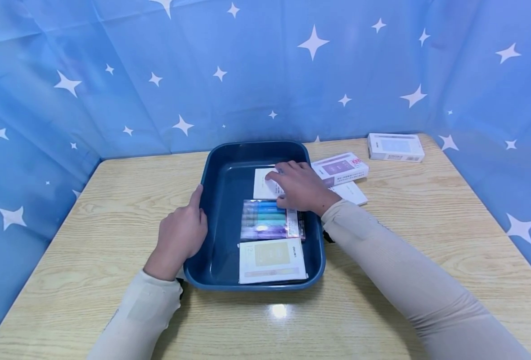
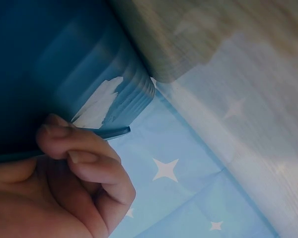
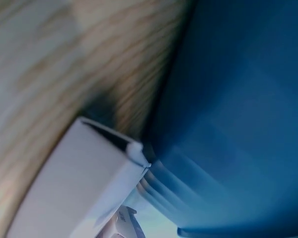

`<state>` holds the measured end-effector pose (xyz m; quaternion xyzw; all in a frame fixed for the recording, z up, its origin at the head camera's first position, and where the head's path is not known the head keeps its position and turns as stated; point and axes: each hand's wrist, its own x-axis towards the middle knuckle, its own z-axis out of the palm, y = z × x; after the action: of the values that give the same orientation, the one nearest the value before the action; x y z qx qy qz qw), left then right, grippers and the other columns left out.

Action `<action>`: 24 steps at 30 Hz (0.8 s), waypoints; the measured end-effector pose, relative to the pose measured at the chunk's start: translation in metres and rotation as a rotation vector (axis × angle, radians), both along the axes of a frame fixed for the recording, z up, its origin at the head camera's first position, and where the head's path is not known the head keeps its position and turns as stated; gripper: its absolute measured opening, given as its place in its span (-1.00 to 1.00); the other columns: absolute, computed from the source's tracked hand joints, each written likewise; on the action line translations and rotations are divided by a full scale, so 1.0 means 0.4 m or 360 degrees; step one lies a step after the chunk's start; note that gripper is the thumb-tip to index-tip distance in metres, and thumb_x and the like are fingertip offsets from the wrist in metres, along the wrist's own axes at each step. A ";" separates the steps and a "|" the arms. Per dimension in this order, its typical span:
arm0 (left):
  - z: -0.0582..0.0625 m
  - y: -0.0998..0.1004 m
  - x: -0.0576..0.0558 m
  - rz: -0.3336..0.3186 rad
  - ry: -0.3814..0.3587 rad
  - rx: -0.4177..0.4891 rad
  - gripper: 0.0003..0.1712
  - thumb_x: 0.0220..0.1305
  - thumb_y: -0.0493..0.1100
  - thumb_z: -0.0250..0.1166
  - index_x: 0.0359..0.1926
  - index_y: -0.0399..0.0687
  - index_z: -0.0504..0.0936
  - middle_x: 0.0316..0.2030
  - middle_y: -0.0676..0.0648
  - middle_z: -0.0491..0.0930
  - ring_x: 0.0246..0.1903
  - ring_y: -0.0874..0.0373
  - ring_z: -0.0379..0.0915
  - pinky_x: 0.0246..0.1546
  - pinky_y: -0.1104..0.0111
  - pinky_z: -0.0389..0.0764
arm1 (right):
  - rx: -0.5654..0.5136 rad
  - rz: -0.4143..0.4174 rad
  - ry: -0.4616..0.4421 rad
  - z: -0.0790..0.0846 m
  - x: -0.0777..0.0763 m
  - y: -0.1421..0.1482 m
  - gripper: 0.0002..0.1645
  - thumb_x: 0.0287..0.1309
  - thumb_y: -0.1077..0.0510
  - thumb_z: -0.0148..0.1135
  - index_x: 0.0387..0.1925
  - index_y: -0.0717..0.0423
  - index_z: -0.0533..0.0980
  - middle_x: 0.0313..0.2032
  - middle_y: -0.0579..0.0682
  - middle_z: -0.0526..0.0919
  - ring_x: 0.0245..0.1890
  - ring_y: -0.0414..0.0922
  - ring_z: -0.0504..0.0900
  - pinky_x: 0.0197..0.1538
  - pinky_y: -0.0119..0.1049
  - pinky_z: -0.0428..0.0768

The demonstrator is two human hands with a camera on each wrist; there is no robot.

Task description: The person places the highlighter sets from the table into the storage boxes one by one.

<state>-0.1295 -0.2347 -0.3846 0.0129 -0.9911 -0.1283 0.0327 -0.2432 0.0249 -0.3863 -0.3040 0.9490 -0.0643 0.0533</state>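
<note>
A deep dark-blue plastic bin [image 1: 218,172] stands on the table. My left hand [image 1: 180,237] holds its left rim, one finger lying along the edge and the others curled; in the left wrist view these curled fingers [image 2: 102,168] lie beside the bin's outer wall. Inside the bin, my right hand [image 1: 300,186] grips a flat white box [image 1: 262,185], thumb towards its near edge and fingers over the far one, partly hiding it. Nearer lies a clear pack of coloured pens [image 1: 265,220], then a white box with a yellowish panel [image 1: 272,261]. The right wrist view does not show the right hand's fingers.
Right of the bin, a white box with a purple panel [image 1: 341,168] leans over another white box [image 1: 352,192]. A white box with a pale blue panel [image 1: 396,147] lies at the back right corner. A starry blue curtain [image 1: 256,60] hangs behind the wooden table [image 1: 126,200].
</note>
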 end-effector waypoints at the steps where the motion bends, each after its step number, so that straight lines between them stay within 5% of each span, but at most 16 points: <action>1: 0.000 0.000 0.000 0.0000 -0.0002 0.0001 -0.33 0.49 -0.16 -0.04 0.55 -0.14 0.10 -0.78 -0.05 0.34 -0.84 0.10 0.24 -0.77 0.34 0.21 | 0.0004 0.0000 -0.0006 -0.001 -0.001 0.000 -0.30 0.19 -0.12 0.32 0.36 -0.21 0.40 0.45 0.05 0.29 0.44 0.08 0.19 0.50 0.15 0.11; 24: 0.004 0.002 0.001 0.0004 -0.0030 0.0018 -0.33 0.49 -0.16 -0.06 0.55 -0.14 0.08 -0.78 -0.05 0.35 -0.84 0.10 0.25 -0.77 0.34 0.22 | 0.0094 0.0050 -0.0045 0.001 -0.002 -0.003 -0.31 0.23 -0.12 0.18 0.40 -0.22 0.36 0.48 0.06 0.27 0.48 0.11 0.21 0.48 0.19 0.12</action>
<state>-0.1290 -0.2340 -0.3828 0.0154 -0.9906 -0.1337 0.0234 -0.2441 0.0236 -0.3859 -0.3162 0.9447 -0.0397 0.0767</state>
